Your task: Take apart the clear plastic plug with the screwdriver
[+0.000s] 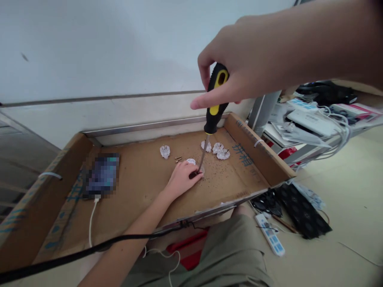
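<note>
My right hand [248, 59] grips the black and yellow handle of a screwdriver [214, 107], held upright with its tip down. My left hand [182, 179] rests on the cardboard tray [140, 187] and pinches a small plug part [196, 173] right under the screwdriver's tip. Behind the hand lies a clear plastic plug piece [190, 161]. Another clear plug [164, 151] stands further left, and two small brass screws [178, 159] lie between them. Three more clear plug pieces [218, 150] sit in a row at the back right of the tray.
A phone [101, 175] on a white cable lies at the tray's left. A black cable [89, 251] crosses the tray's front edge. To the right, on the floor, are a white power strip [271, 235], dark mats [302, 215], and boxes and cables [314, 119].
</note>
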Demonstrator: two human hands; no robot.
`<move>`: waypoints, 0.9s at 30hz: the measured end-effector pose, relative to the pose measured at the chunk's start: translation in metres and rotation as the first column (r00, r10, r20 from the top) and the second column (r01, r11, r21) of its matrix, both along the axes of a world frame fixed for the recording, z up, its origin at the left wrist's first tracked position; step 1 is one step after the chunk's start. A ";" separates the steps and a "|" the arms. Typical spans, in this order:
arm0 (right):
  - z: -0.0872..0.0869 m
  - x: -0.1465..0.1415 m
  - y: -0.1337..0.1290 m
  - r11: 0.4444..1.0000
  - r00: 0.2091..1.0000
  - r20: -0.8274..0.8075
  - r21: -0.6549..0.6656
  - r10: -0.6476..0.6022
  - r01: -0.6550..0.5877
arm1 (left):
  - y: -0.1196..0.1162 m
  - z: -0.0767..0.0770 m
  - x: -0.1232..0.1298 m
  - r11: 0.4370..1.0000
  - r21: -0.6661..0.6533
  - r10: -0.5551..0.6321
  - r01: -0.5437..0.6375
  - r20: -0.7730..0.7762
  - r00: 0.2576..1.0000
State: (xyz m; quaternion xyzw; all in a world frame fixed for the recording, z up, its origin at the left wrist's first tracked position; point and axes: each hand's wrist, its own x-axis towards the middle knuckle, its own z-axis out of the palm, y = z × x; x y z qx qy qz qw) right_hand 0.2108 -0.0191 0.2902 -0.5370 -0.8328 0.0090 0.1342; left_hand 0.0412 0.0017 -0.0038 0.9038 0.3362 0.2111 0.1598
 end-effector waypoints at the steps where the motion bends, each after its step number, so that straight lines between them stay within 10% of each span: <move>1: 0.000 -0.001 -0.001 1.000 1.000 0.001 -0.013 0.014 -0.014 | 0.000 0.000 0.000 1.000 0.000 -0.003 0.003 0.004 1.000; 5: 0.005 -0.008 -0.006 0.992 0.984 0.175 -0.117 -0.020 0.041 | 0.000 -0.002 -0.001 1.000 0.004 -0.023 0.023 0.036 0.999; 10: 0.003 -0.006 0.001 0.989 0.956 0.291 0.149 -0.046 0.002 | 0.000 -0.003 -0.002 1.000 0.000 -0.030 0.030 0.027 0.999; 16: -0.011 0.000 -0.001 0.969 0.971 -0.045 -0.070 0.234 -0.237 | -0.001 -0.003 -0.001 1.000 0.001 -0.013 0.013 0.025 1.000; 18: -0.031 -0.006 -0.005 0.899 0.780 -0.559 -0.131 0.282 -0.418 | -0.001 -0.002 -0.001 1.000 0.005 -0.006 0.006 0.020 1.000; 20: -0.057 -0.016 -0.010 0.855 0.454 -0.888 -0.184 0.067 -0.485 | -0.001 -0.001 -0.001 1.000 0.004 -0.009 0.009 0.017 1.000; 27: -0.090 -0.026 -0.027 0.979 0.031 -1.000 -0.004 0.003 -0.206 | 0.000 -0.001 -0.001 1.000 0.004 -0.011 0.011 0.021 1.000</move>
